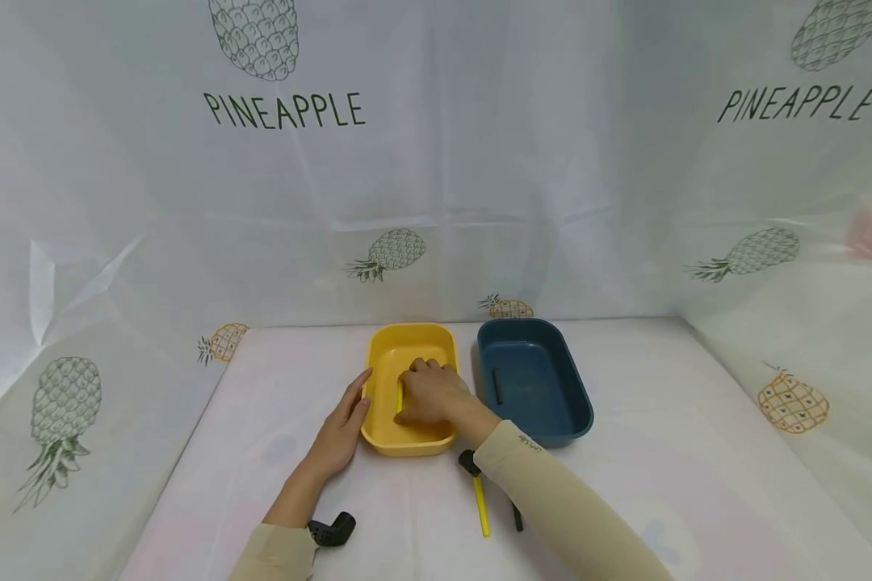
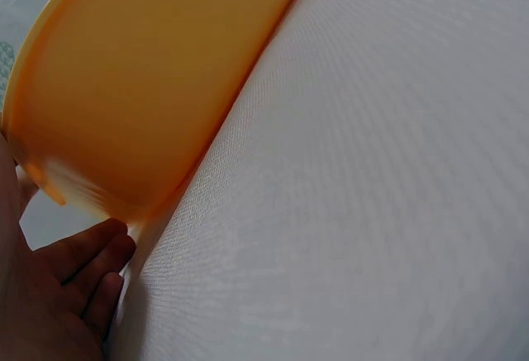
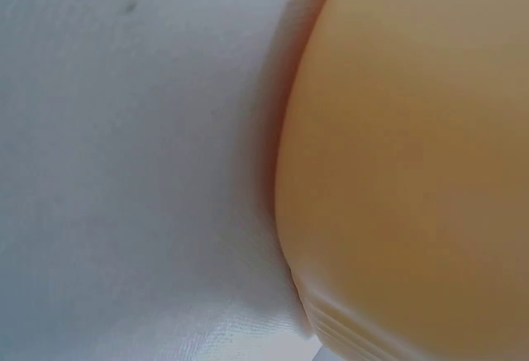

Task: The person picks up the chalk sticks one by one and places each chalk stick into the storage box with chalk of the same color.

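A yellow tray stands on the white-covered table. My right hand reaches into it from the right, with thumb and fingertips at the two ends of a thin yellow stick, gripping it lengthwise near the tray floor. My left hand rests against the tray's left side, fingers fairly straight and fingertips at the rim. In the left wrist view, that hand's fingers lie beside the outer wall of the yellow tray. The right wrist view shows only the tray's outer wall and the cloth, with the hand hidden.
A dark blue tray stands right of the yellow one, holding a black stick. On the cloth in front lie another yellow stick and a black stick, partly behind the right sleeve. A pineapple-printed sheet hangs behind.
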The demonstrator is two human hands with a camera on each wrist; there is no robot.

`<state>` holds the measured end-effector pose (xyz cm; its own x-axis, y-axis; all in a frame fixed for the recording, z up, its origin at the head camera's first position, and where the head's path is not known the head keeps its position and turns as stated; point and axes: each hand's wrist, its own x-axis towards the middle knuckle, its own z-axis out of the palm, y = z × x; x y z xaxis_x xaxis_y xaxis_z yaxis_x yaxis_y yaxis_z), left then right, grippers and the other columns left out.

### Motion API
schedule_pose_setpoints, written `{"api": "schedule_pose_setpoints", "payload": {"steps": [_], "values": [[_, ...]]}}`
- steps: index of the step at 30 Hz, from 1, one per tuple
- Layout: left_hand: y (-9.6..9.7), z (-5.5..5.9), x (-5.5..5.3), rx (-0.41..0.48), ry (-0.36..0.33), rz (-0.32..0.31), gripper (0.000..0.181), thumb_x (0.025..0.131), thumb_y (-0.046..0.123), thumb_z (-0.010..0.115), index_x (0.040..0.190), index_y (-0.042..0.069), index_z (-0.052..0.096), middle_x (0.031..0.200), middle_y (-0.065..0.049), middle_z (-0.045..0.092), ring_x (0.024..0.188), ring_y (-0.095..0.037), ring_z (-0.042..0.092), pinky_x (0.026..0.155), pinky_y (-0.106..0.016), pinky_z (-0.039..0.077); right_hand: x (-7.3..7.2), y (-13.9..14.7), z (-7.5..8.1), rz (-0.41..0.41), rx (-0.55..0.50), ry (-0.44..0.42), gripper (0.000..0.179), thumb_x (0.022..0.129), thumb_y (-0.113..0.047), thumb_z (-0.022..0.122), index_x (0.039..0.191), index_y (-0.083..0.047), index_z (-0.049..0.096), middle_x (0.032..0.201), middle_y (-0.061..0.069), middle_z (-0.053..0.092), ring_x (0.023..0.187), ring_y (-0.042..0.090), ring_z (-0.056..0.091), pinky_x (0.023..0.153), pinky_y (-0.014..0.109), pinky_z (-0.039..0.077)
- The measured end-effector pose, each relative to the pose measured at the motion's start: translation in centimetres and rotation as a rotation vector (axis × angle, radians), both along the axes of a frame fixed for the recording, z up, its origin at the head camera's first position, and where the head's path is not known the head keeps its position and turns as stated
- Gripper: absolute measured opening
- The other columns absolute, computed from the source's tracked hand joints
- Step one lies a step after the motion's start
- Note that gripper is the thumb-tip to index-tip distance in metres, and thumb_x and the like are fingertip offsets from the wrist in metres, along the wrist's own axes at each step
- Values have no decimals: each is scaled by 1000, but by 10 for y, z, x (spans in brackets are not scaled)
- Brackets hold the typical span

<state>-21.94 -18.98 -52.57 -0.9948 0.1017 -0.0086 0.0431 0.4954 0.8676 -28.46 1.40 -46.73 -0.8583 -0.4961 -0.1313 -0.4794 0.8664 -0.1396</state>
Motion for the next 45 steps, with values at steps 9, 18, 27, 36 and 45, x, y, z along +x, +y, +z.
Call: {"api": "schedule_pose_setpoints", "payload": {"steps": [9,18,27,36,45], "values": [[1,3,0,19,-1,-13,50,113,44,37,158,56,21,173,0,25,160,-35,24,127,-64,20,0,2,-1,1,-8,10,70,85,-62,76,141,-22,63,143,3,58,124,24,53,113,48,46],[0,0,-1,16,-3,-6,50,112,48,37,158,56,21,173,0,24,160,-35,23,127,-64,20,0,0,-1,2,-16,12,71,84,-62,76,141,-22,63,142,3,59,124,25,53,112,50,46],[0,0,0,18,-6,-5,49,112,48,36,157,59,21,173,1,25,160,-34,24,127,-64,20,2,0,0,-2,-17,0,72,84,-62,77,143,-22,62,145,4,58,127,26,52,114,51,44],[-1,-1,-2,10,6,-2,50,112,48,37,158,57,21,173,0,25,159,-35,25,126,-65,20,2,0,1,0,-34,3,72,84,-62,76,142,-22,62,147,3,57,130,27,53,116,53,43],[1,2,-1,15,7,4,50,112,45,38,159,55,23,173,-1,25,159,-35,24,126,-64,21,2,1,4,7,-76,-13,71,86,-61,75,144,-22,61,150,3,55,136,27,51,119,54,41]]}}
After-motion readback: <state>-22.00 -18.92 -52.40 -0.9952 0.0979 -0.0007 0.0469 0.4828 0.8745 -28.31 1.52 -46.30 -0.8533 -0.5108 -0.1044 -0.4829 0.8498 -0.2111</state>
